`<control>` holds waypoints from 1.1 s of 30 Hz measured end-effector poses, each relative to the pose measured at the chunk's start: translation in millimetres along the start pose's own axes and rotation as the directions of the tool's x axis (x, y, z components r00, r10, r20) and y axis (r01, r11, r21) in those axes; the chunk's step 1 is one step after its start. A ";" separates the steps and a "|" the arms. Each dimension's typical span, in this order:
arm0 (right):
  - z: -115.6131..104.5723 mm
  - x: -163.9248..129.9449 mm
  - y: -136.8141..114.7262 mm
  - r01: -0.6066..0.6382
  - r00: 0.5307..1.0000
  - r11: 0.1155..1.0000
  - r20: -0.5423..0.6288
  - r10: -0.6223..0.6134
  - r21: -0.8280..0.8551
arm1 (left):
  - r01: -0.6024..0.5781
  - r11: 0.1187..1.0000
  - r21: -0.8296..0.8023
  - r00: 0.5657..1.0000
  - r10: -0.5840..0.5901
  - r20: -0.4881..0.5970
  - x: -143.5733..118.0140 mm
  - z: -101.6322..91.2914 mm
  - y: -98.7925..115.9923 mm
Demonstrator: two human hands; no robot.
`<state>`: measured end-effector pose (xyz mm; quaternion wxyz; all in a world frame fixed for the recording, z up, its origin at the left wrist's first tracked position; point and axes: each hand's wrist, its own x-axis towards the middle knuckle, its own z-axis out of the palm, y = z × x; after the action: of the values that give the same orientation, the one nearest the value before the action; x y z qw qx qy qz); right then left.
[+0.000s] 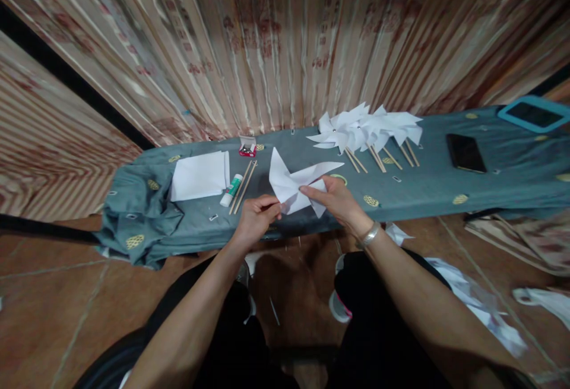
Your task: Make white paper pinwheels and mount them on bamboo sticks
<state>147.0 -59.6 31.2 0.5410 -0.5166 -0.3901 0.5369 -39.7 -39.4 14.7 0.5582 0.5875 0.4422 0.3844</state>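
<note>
Over the front of the cloth-covered table, a white paper pinwheel [291, 182] is held between both hands. My right hand [337, 199] grips it from the right, with the thumb pressed near its centre. My left hand [258, 217] pinches its lower left edge with closed fingertips. No stick shows on this pinwheel. To the left of my left hand lie two wooden sticks [244, 188] and a green and white glue stick [231, 190]. Behind them stands a small open red box [247, 147] with small metal pieces inside.
A stack of white paper [199, 176] lies at the left of the green cloth [418, 190]. Several pinwheels on sticks [365, 127] overlap at the back right. Farther right are a black phone [466, 152] and a blue-framed tablet [534, 113]. Paper scraps [472, 294] litter the floor; a curtain [276, 44] hangs behind.
</note>
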 end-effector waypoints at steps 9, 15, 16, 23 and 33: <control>-9.8 1.8 -3.0 0.021 0.999 0.990 0.033 -0.016 -0.141 | 0.037 0.996 -0.086 0.998 -0.042 -0.057 -6.2 14.4 -3.7; -9.9 -2.4 -6.1 0.022 0.999 0.989 0.036 -0.017 -0.145 | 0.050 0.992 -0.114 0.995 -0.060 -0.080 -16.2 21.9 2.5; -9.6 -3.5 -6.1 0.024 0.999 0.988 0.041 -0.018 -0.152 | 0.049 0.992 -0.119 0.994 -0.060 -0.088 -18.3 22.8 2.3; -6.5 -6.7 0.4 0.035 0.995 0.994 0.098 -0.025 -0.101 | 0.022 0.991 -0.130 0.987 -0.043 -0.158 -28.8 25.3 -5.7; -4.3 -4.1 -0.6 -0.023 0.998 0.996 0.058 0.028 -0.090 | -0.005 0.995 -0.099 0.992 -0.008 -0.128 -25.0 21.4 -7.9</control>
<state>150.8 -64.2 31.6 0.4986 -0.5292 -0.4228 0.5409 -28.0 -70.0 6.1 0.5574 0.5329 0.4580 0.4422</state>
